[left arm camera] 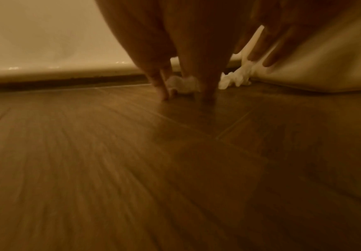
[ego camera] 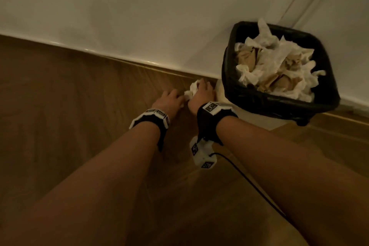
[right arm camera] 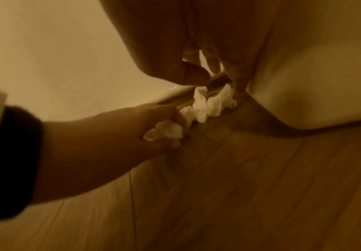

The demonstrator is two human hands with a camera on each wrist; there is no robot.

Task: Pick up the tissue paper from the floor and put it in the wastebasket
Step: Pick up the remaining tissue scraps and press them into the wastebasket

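A long crumpled white tissue paper (ego camera: 192, 88) lies on the wooden floor against the baseboard, just left of the wastebasket (ego camera: 279, 102). My left hand (ego camera: 179, 100) grips the tissue's near end (right arm camera: 166, 131), fingers curled round it (left arm camera: 182, 84). My right hand (right arm camera: 216, 79) hovers over the far end (right arm camera: 210, 103), thumb and fingers apart, one fingertip (right arm camera: 239, 87) touching the paper beside the basket's white wall (right arm camera: 314, 76). The basket has a black liner and is heaped with white tissue and brown paper.
A white wall (ego camera: 139, 16) and baseboard (ego camera: 119, 57) run behind the hands. The wooden floor (ego camera: 69, 106) stretches left and toward me. A black cable (ego camera: 245, 177) trails from the right wrist device.
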